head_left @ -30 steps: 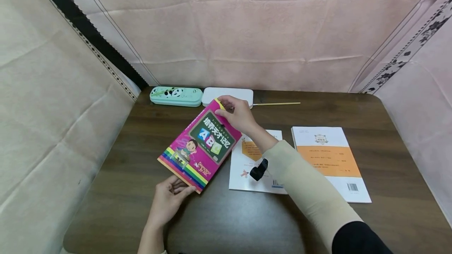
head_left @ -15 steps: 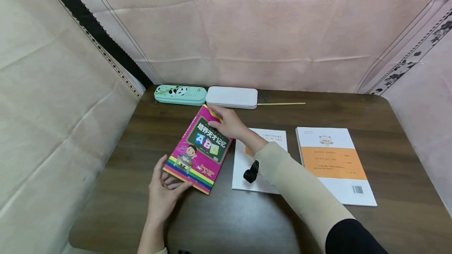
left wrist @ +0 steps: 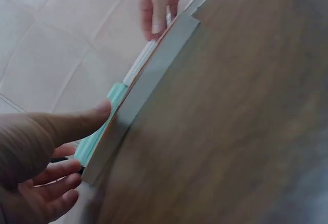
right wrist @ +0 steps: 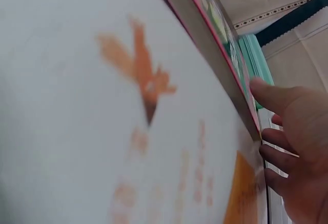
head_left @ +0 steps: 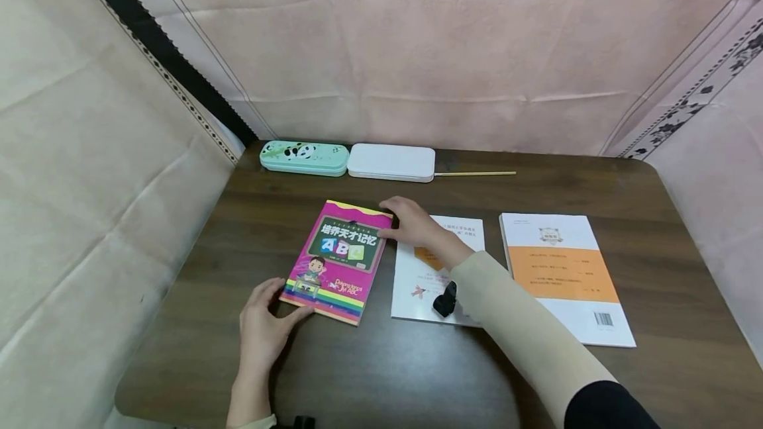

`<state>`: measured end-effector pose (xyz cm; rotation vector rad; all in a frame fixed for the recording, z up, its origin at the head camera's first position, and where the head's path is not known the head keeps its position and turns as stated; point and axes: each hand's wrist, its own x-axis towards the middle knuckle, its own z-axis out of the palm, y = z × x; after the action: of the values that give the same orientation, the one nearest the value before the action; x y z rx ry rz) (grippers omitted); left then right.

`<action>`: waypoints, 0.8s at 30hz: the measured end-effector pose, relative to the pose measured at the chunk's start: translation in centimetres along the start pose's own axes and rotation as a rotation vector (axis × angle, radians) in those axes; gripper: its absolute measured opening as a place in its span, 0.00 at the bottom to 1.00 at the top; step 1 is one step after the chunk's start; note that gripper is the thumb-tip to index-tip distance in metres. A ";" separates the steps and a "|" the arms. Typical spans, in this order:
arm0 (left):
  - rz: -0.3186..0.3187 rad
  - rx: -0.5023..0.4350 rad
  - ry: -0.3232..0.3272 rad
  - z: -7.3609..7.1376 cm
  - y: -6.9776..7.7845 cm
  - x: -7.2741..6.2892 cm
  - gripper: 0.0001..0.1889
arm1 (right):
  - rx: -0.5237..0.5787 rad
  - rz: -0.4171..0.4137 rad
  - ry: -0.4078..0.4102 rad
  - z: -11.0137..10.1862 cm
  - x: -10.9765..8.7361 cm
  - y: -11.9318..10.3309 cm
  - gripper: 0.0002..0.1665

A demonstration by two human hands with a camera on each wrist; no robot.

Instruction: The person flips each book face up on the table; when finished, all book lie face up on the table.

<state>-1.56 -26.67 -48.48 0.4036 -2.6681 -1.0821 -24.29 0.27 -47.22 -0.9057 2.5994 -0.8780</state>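
A pink workbook (head_left: 338, 275) with a green chalkboard picture and rainbow stripes lies flat on the brown table (head_left: 381, 376). At its lower left corner is my left hand (head_left: 262, 326), thumb by the bottom edge and fingers by the left side. My right hand (head_left: 417, 227) is at the upper right corner, its thumb touching the right edge. In the left wrist view the left thumb and fingers (left wrist: 56, 175) are spread around the book's corner. Relaxed fingers of the right hand (right wrist: 305, 137) show in the right wrist view. A white book (head_left: 411, 290) lies partly under the right forearm.
Another white book with an orange band (head_left: 557, 273) lies at the right. Along the back edge stand a mint pencil case (head_left: 305, 158) with pandas, a white case (head_left: 391, 163) and a thin yellowish stick (head_left: 475, 173). Pale cloth (head_left: 417, 51) hangs behind the table.
The pink workbook has turned more upright and been lowered flat onto the table. The right hand has moved from its top edge to its upper right corner; the left hand has loosened slightly leftward.
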 end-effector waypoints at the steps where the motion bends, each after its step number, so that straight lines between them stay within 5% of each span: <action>1: 0.014 0.012 -0.023 -0.1 -0.1 0.1 0.43 | -0.009 0.001 -0.018 -0.1 -0.1 0.2 0.43; 8: 0.064 0.069 -0.162 -0.1 -0.3 0.6 0.47 | -0.049 -0.052 -0.093 -0.4 -0.3 0.6 0.46; 16: 0.045 0.124 -0.161 0.0 -0.1 1.1 0.43 | -0.070 -0.060 -0.050 0.3 0.7 -0.2 0.37; 24: 0.045 0.156 -0.168 -0.3 0.0 1.8 0.41 | -0.130 -0.083 -0.095 0.8 1.7 -1.1 0.36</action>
<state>-3.11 -27.44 -48.09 0.2908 -2.9060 -0.9373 -24.75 -1.88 -47.23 -1.0693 2.5777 -0.6739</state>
